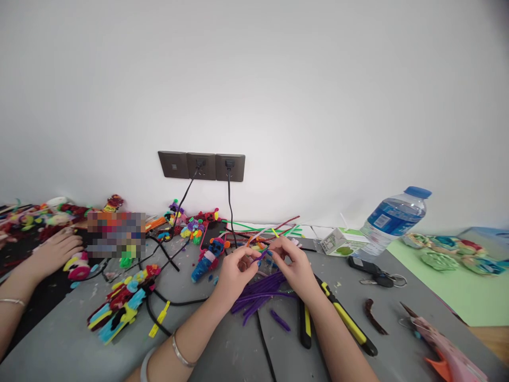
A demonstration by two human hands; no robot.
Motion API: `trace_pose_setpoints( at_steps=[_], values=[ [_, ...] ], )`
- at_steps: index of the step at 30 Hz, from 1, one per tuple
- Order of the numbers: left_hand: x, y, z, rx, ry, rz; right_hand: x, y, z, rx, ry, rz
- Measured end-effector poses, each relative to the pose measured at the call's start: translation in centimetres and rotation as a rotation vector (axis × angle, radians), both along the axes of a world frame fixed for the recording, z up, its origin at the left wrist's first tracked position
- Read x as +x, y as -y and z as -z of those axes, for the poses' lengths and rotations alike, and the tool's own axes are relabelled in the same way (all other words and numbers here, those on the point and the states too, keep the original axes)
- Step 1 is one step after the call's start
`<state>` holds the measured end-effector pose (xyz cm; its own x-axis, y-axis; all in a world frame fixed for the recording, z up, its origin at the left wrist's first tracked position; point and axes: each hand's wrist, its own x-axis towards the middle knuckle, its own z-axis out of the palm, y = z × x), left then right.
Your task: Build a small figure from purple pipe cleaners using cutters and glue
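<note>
Near the middle of the grey table (191,339), my left hand (234,276) pinches a short purple pipe cleaner (260,257) between thumb and finger. My right hand (291,265) pinches the same piece from the other side, with the fingertips of both hands close together. Below and between the hands lies a pile of purple pipe cleaners (256,297), with a short loose purple piece (280,321) nearer the front. Yellow and black pliers (350,323) lie partly hidden under my right wrist. A blue and red fuzzy figure (210,258) rests left of my left hand.
Another person's hand (59,252) is at the left, beside colourful fuzzy figures (123,302). Black cables cross the table from wall sockets (201,166). At the right are a drink carton (344,242), a water bottle (393,217), keys (376,272) and a pink tool (445,347).
</note>
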<state>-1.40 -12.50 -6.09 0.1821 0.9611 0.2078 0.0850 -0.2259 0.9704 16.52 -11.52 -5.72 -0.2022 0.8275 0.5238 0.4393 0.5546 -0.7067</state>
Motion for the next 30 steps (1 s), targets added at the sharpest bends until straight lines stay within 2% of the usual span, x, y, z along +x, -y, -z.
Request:
trace_pose_setpoints(
  at_steps=[12,30],
  values=[
    [-0.11,0.04,-0.15,-0.006,0.002,0.014,0.01,0.05,-0.07,-0.010,0.005,-0.001],
    [-0.28,-0.33,0.38,0.005,0.013,0.008,-0.12,-0.11,0.11,-0.012,-0.001,0.007]
  ],
)
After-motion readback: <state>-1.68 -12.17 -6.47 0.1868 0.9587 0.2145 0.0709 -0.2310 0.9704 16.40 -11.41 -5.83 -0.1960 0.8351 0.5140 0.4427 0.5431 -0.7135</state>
